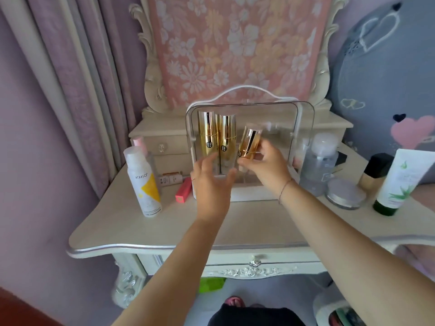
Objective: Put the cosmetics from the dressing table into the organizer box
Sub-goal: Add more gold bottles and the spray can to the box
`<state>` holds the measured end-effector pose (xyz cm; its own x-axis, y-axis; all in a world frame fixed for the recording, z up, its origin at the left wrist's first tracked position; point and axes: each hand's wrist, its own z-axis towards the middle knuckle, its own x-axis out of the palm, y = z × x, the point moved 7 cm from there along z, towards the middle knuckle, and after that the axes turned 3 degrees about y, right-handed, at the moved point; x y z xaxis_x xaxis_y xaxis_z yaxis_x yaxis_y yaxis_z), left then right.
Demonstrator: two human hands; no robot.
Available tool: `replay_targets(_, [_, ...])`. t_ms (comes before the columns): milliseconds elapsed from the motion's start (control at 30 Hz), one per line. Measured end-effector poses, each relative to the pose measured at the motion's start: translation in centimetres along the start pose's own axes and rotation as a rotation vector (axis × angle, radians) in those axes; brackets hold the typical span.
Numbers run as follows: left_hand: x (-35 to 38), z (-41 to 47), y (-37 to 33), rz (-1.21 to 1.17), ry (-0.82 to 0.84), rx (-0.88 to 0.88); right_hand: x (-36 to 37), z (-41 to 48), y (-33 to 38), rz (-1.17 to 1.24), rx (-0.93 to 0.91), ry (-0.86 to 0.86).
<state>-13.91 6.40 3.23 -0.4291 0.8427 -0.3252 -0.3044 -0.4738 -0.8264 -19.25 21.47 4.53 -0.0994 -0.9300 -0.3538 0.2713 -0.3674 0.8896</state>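
Note:
A clear organizer box (303,128) with a white handle stands at the middle of the dressing table (164,229). Two tall gold bottles (217,135) stand upright inside it at the left. My right hand (268,168) grips a shorter gold bottle (250,143), tilted, in the box's open front just right of the tall pair. My left hand (211,184) hovers in front of the box's left side with spread, relaxed fingers and holds nothing.
Left of the box stand a white and yellow spray bottle (143,182), a pink-capped bottle (138,142), a small lying tube (170,179) and a red lipstick box (184,190). On the right are a clear bottle (319,161), a round lidded jar (346,192), a black-capped bottle (374,170) and a green tube (397,182).

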Motion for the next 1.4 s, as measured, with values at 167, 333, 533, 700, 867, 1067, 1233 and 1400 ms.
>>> replay_targets(167, [-0.4,0.7,4.5,0.138,0.042,-0.144,2.1,3.0,-0.9,-0.03,-0.01,0.046])
replay_targets(333, [0.0,0.5,5.9,0.101,0.069,-0.166,3.6,3.8,-2.4,-0.083,0.008,0.058])
replay_targets(533, [0.1,0.5,6.1,0.096,0.087,-0.163,4.5,4.3,-3.3,-0.177,0.026,0.117])
replay_targets(700, [0.2,0.6,5.9,0.09,0.084,-0.152,4.9,4.6,-3.6,-0.243,0.031,0.138])
replay_targets(867, [-0.9,0.3,5.0,0.172,0.002,-0.061,5.2,4.5,-3.9,-0.279,0.062,0.145])
replay_targets(1067, [-2.6,-0.1,6.0,0.33,-0.086,-0.101,5.0,4.3,-3.6,-0.29,0.04,0.164])
replay_targets(1233, [-3.3,0.4,6.6,0.321,-0.018,-0.141,5.1,3.8,-3.1,-0.379,0.036,0.136])
replay_targets(1400, [-2.9,3.3,6.1,0.324,0.086,-0.111,5.0,3.2,-2.8,-0.439,0.037,0.138])
